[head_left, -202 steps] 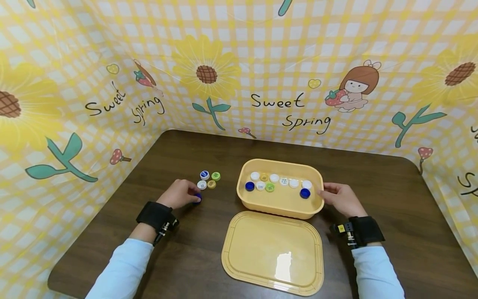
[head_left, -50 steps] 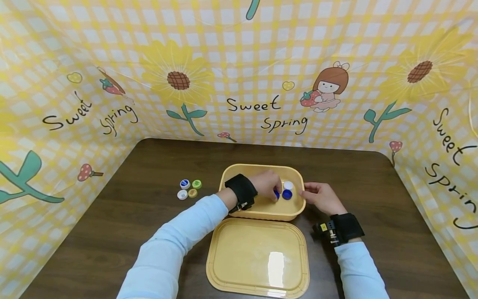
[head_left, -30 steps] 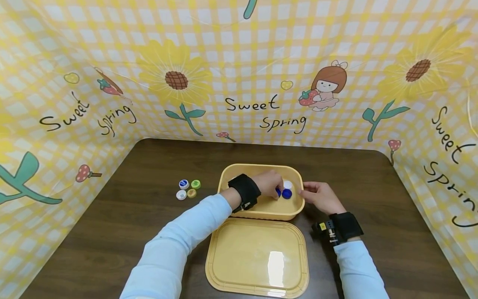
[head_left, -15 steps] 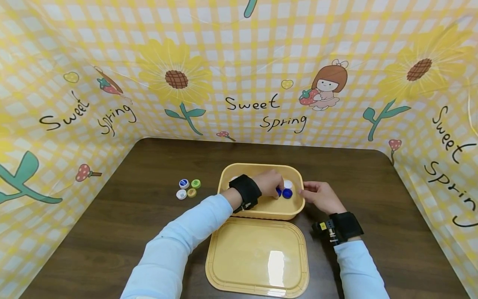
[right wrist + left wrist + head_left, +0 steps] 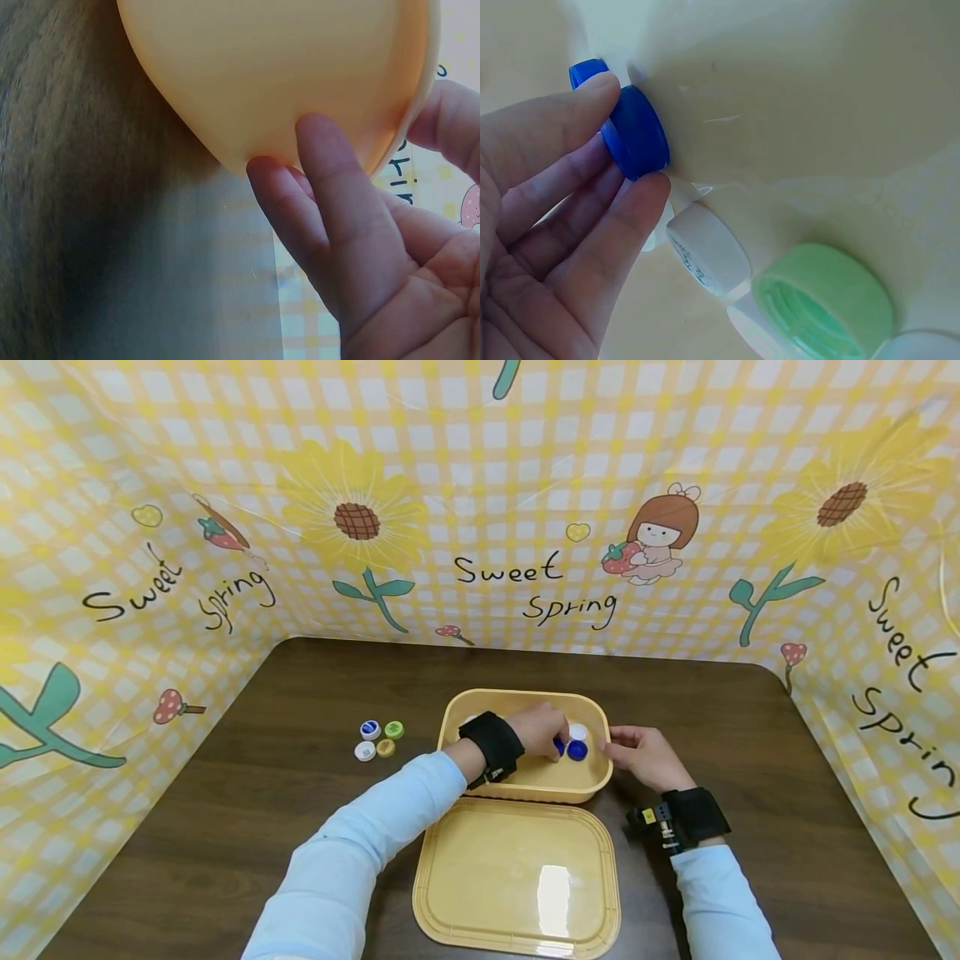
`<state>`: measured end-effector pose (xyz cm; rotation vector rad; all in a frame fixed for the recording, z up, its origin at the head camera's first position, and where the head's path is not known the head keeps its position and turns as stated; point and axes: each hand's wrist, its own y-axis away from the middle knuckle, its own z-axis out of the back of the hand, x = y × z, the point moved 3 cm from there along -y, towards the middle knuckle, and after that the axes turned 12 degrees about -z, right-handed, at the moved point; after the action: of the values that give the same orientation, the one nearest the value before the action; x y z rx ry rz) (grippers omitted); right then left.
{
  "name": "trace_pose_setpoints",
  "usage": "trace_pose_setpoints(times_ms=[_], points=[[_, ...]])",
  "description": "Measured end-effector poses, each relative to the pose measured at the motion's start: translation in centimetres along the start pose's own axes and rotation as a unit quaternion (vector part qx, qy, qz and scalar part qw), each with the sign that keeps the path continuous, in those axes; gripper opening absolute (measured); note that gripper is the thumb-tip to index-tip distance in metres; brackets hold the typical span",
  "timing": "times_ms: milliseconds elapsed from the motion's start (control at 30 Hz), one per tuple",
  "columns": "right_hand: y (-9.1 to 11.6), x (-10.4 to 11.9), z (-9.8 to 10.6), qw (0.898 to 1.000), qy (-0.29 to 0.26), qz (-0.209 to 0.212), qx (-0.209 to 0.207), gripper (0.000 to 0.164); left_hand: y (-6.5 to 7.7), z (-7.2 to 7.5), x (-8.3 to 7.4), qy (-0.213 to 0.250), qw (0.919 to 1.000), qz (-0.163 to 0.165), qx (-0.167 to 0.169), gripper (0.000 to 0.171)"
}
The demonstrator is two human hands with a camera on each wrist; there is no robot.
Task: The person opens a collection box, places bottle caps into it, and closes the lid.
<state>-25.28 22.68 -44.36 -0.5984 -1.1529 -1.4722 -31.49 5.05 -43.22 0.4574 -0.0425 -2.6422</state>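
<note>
Inside the yellow box (image 5: 551, 782), the left hand (image 5: 537, 729) pinches a blue cap (image 5: 637, 136) between thumb and fingertip, a second cap (image 5: 577, 750) just beside it. The right hand (image 5: 652, 760) holds the box's end wall between thumb and fingers.

Head camera: looked forward and down over the counter (image 5: 225, 827). Wrist cameras: faced left hand (image 5: 592, 262) and right hand (image 5: 375, 259) closely; all shared the yellow tub (image 5: 555, 793).

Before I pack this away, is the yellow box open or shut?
Open: the lid lies on the table; the left hand holds a blue cap inside the box.
</note>
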Motion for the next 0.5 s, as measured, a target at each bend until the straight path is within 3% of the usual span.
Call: trace_pose_setpoints(times_ms=[500], points=[[0.06, -0.02, 0.01, 1.000, -0.010, 0.002, 0.004, 0.044, 0.10, -0.08, 0.28, 0.026, 0.9996, 0.008, -0.008, 0.015]])
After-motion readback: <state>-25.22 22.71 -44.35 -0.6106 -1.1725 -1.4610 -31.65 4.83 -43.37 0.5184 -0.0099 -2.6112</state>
